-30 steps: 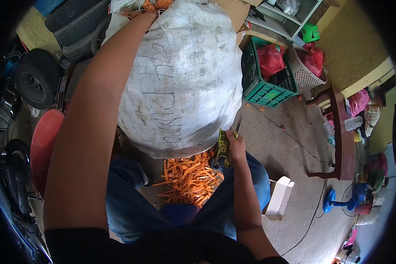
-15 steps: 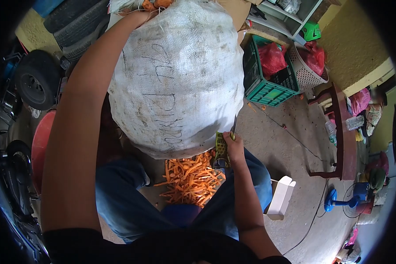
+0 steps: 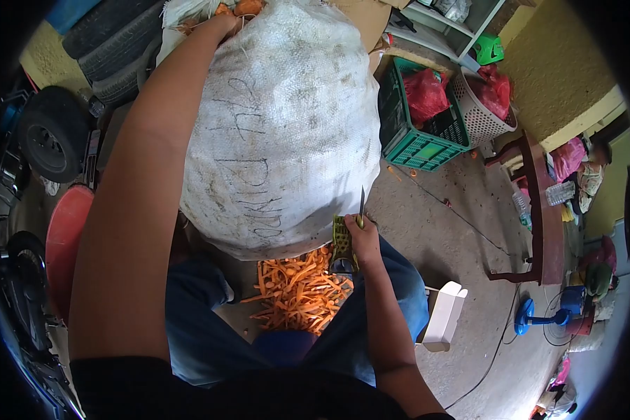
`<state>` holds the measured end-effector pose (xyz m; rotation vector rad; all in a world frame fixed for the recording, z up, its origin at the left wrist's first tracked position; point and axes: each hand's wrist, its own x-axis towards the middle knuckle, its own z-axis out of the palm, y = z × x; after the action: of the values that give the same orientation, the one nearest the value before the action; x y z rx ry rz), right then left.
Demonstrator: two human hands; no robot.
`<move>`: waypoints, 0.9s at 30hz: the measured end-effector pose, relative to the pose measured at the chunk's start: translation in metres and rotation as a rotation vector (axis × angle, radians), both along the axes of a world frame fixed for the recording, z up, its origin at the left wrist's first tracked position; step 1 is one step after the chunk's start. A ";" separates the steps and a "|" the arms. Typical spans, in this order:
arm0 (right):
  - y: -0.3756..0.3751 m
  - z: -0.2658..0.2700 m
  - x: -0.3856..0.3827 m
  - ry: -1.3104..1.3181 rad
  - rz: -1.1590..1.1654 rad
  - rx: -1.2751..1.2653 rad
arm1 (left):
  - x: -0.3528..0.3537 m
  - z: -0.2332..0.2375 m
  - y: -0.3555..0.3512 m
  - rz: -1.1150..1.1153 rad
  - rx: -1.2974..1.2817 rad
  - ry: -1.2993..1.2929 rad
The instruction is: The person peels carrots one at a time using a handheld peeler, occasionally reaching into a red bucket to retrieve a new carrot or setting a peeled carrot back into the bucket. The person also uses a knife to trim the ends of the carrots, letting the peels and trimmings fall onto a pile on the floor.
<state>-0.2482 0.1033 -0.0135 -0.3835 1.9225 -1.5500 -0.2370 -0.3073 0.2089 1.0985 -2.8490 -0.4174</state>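
A big white woven sack (image 3: 287, 133), marked with dark handwriting, bulges in front of me. My left hand (image 3: 222, 26) reaches to its far top end, beside orange root vegetables (image 3: 248, 7) at the mouth; its fingers are mostly hidden there. Near the sack's lower right edge, my right hand (image 3: 364, 241) is closed around a knife (image 3: 362, 203) whose blade points up and away. A yellow-green and black patterned object (image 3: 342, 241) is in or against the same hand. Between my knees lies a heap of orange strips and slices (image 3: 301, 290), partly under the sack's near edge.
At the right stand a green crate (image 3: 427, 145) and a white basket (image 3: 479, 115), both with red bags. A white open box (image 3: 444, 318) lies by my right knee. A red tub (image 3: 66, 238) and tyres (image 3: 52, 133) are at the left, and a wooden frame (image 3: 546, 217) far right.
The view has shifted slightly. The left hand remains at the sack's top, and the right hand still has the knife, its blade now more fully visible beside the sack.
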 end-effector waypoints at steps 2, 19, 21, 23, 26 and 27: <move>0.000 0.001 0.000 0.012 0.001 0.008 | -0.002 -0.001 -0.001 0.004 0.009 0.002; -0.003 0.009 0.002 0.044 0.021 0.044 | 0.027 0.062 0.057 0.191 0.524 0.400; -0.002 0.010 0.002 0.005 0.000 0.003 | 0.056 0.073 0.039 0.149 0.647 0.595; -0.002 0.007 0.001 0.044 0.004 -0.001 | 0.088 0.073 0.005 0.167 0.840 0.845; -0.005 0.008 0.003 0.063 -0.002 -0.021 | 0.143 0.071 0.007 -0.089 1.022 1.071; -0.004 0.008 0.003 0.043 -0.014 -0.028 | 0.163 0.066 0.022 -0.349 1.010 1.030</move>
<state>-0.2450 0.0993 -0.0054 -0.4198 1.9419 -1.5918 -0.0743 -0.2853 0.2753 0.1783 -1.7826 -1.8774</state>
